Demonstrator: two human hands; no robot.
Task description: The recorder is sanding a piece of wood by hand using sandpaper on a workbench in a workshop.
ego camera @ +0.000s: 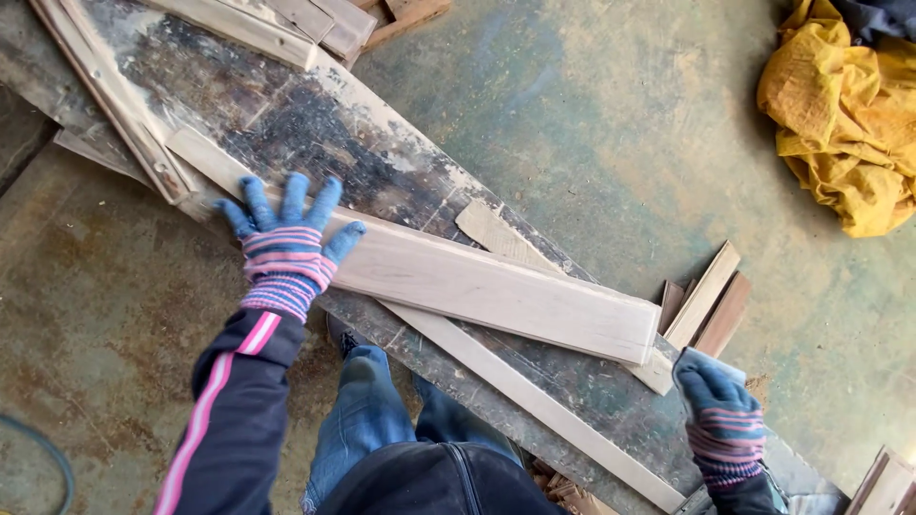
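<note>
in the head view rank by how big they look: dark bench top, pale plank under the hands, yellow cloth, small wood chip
1. dark bench top
2. pale plank
3. yellow cloth, cut off by the frame edge, so its rank against the plank is unsure
4. wood chip

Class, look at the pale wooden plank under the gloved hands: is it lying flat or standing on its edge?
Flat. The plank shows its broad face upward on the dark workbench, with the left hand spread on it.

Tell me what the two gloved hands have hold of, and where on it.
Left hand lies flat, fingers spread, on the pale wooden plank near its left end. Right hand sits at the plank's right end; an actual grip there cannot be told.
</note>
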